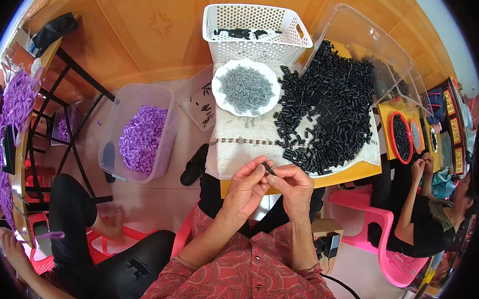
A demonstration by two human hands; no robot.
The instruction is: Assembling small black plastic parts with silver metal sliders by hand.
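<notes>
At the table's near edge my left hand [242, 192] and my right hand [293, 187] meet, fingertips pinched together. Between them is a small black tube-shaped piece [269, 168], gripped from both sides. Just beyond lies a big heap of similar black pieces [339, 106] on a white cloth [244, 156]. To its left a white scalloped plate [216, 89] holds a mound of small clear-grey parts [246, 87]. Whether one of those sits in the black piece is too small to tell.
A white perforated basket [239, 53] with a few black pieces stands behind the plate. A clear bin [399, 47] leans beside the heap. On the floor left is a tub [166, 129] of purple pieces. People sit at both sides, one on a pink chair [387, 222].
</notes>
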